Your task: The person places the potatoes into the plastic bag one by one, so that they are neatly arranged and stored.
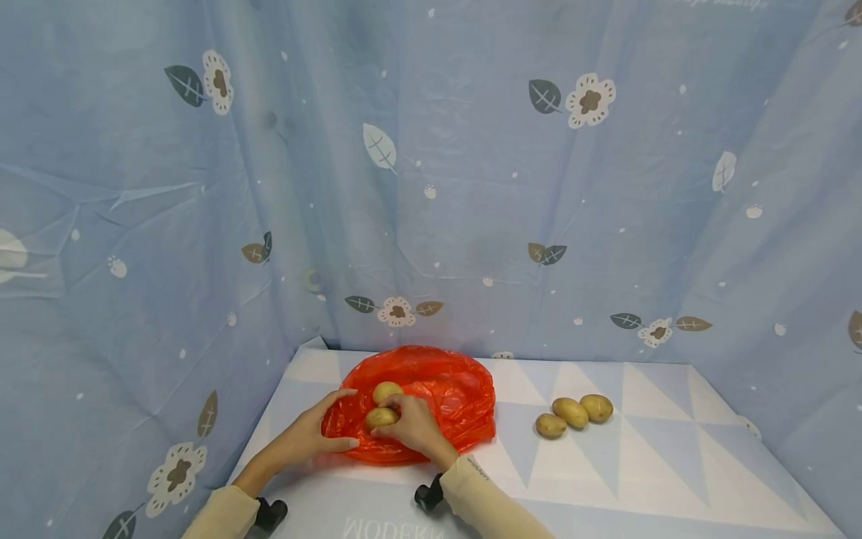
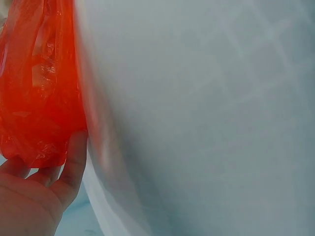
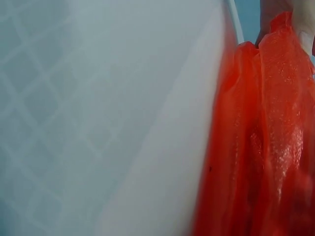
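Observation:
A red plastic bag [image 1: 465, 400] lies spread wide on the table, its mouth facing up. Two yellow potatoes are inside at its left: one potato [image 1: 387, 391] farther back, another potato [image 1: 380, 418] in front. My right hand [image 1: 416, 427] reaches into the bag and pinches the front potato between thumb and fingers. At the bag's left side is my left hand [image 1: 316, 428], thumb and fingers spread apart around the rim. The left wrist view shows its fingers [image 2: 75, 157] touching the outside of the red plastic. In the right wrist view, the bag's folded side hides most of the work.
To the right of the bag, a near potato [image 1: 551, 426], a middle potato [image 1: 570, 412] and a far potato [image 1: 596, 408] lie close together on the patterned tablecloth [image 1: 660, 449]. Blue floral curtains [image 1: 471, 187] hang behind the table and at both sides.

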Motion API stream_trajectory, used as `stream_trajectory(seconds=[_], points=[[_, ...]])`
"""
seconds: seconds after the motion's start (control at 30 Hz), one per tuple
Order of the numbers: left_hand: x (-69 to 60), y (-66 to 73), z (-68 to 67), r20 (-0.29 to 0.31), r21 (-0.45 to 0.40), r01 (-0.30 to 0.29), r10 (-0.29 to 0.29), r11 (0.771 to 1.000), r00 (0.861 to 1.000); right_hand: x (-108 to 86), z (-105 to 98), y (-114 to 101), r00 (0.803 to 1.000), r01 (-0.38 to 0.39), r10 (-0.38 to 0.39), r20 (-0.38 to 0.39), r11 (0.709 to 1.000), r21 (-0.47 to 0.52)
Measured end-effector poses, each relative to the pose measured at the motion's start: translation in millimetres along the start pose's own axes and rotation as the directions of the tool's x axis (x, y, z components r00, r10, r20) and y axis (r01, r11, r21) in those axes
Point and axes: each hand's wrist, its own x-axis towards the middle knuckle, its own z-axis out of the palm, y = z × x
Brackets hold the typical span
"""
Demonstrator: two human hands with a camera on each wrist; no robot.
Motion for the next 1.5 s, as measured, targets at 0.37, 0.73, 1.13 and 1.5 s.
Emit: stream_trajectory(seconds=[0.37, 0.73, 1.13, 1.5], points=[[0.3, -0.1, 1.0, -0.008, 0.006, 0.015, -0.015, 1.0, 1.0, -1.3, -9, 2, 0.999, -0.005, 0.005, -0.05, 1.0, 0.001], [-0.8, -0.1, 1.5, -0.016, 0.007, 0.023, -0.023, 1.0, 1.0, -9.6, -35, 2, 1.0, 0.023, -0.023, -0.002, 0.998, 0.052], [-0.7, -0.2, 2.1, -0.028, 0.025, 0.052, -0.051, 0.998, 0.998, -22.0, -70, 7, 0.99, 0.131, -0.129, -0.062, 0.991, 0.023], [-0.4, 0.0, 1.0, -0.021, 0.014, 0.043, -0.043, 0.999, 0.999, -36.7, -101, 20, 0.989, 0.095, -0.095, -0.114, 0.995, -0.003]])
